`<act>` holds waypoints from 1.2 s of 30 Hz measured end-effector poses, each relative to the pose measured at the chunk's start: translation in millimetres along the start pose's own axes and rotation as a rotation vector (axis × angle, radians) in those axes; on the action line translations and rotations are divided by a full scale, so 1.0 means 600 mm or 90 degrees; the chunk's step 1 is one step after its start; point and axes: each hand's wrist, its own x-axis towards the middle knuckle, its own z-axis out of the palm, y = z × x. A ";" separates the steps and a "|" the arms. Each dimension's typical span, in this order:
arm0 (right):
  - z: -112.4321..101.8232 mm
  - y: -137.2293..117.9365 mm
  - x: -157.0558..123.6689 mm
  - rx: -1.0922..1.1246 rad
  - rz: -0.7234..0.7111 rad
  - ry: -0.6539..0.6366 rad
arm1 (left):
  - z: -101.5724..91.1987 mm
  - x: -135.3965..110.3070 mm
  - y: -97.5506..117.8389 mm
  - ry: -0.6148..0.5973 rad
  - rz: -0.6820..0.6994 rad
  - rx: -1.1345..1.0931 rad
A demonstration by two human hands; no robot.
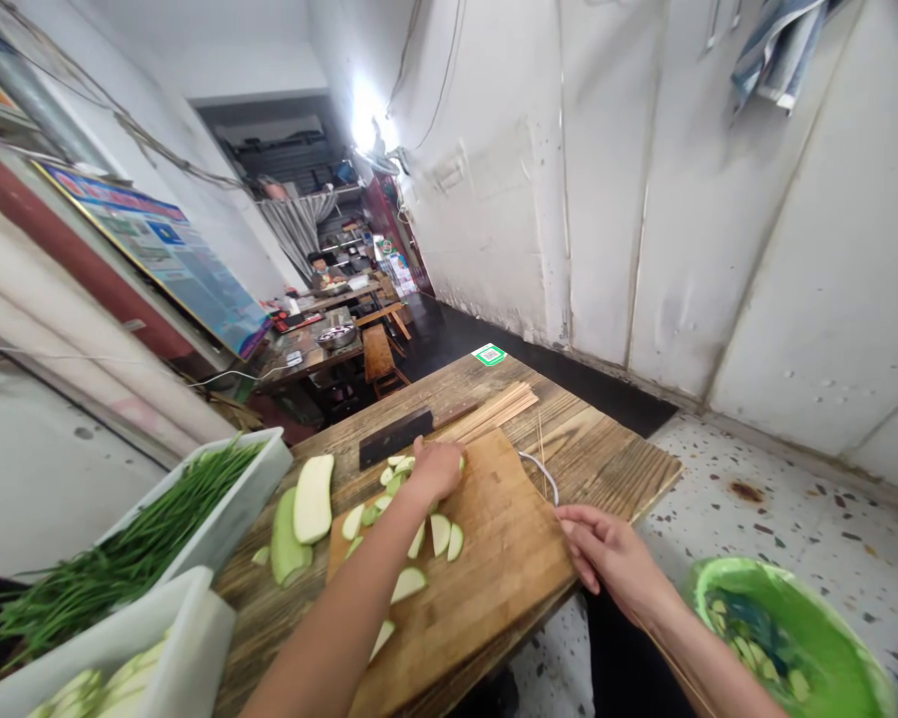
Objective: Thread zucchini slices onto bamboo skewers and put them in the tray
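My left hand [438,471] reaches over the pile of cut zucchini slices [393,481] at the far side of the wooden cutting board [486,578]. Its fingers bend down among the slices, and most fingertips are hidden by the hand. More half-round slices [441,534] lie loose on the board. At the board's right corner, my right hand [606,553] has thumb and fingers pinched together. A thin bamboo skewer [677,666] runs back from it along the forearm. Beyond the board lie a bundle of bamboo skewers [494,411] and a dark-bladed cleaver [395,439].
Two long zucchini halves [313,499] lie left of the board. White bins hold green stalks [165,514] and pale cut pieces [112,683]. A green basin [808,638] stands on the floor at right. A white cord [543,467] loops beside the board. Another person [327,274] sits far back.
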 end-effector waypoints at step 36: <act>0.153 0.028 -0.070 -0.157 -0.075 -0.171 | 0.030 -0.232 0.048 0.169 -0.276 -1.289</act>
